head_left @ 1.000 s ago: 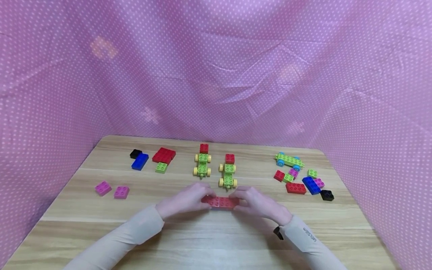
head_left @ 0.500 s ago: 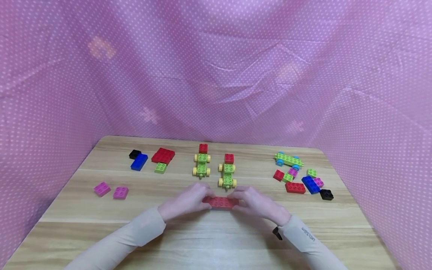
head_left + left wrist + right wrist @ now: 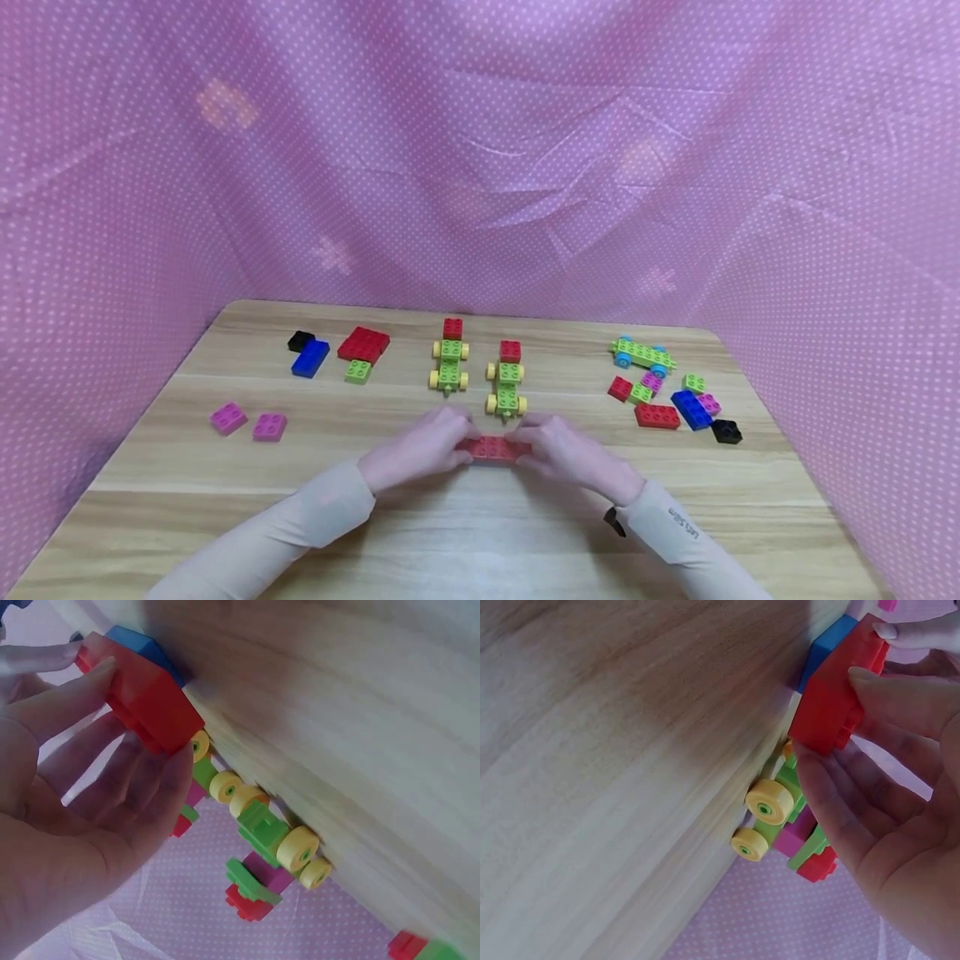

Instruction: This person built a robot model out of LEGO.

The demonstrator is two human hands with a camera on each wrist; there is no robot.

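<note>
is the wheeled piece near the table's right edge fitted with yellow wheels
No, the wheeled piece near the table's right edge has blue wheels; the yellow-wheeled ones stand in the middle.

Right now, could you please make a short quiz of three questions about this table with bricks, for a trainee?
1. True or false: both hands grip the red brick at its two ends.
2. Which colour are the wheels of the two small cars that stand just beyond the hands? A yellow, B blue, C black.
3. Fill in: the two pink bricks lie on the table's ____ side, as the person sees it.

Key
1. True. The left hand grips one end and the right hand the other.
2. A. Only the green car at the far right has blue wheels.
3. Left.
</note>
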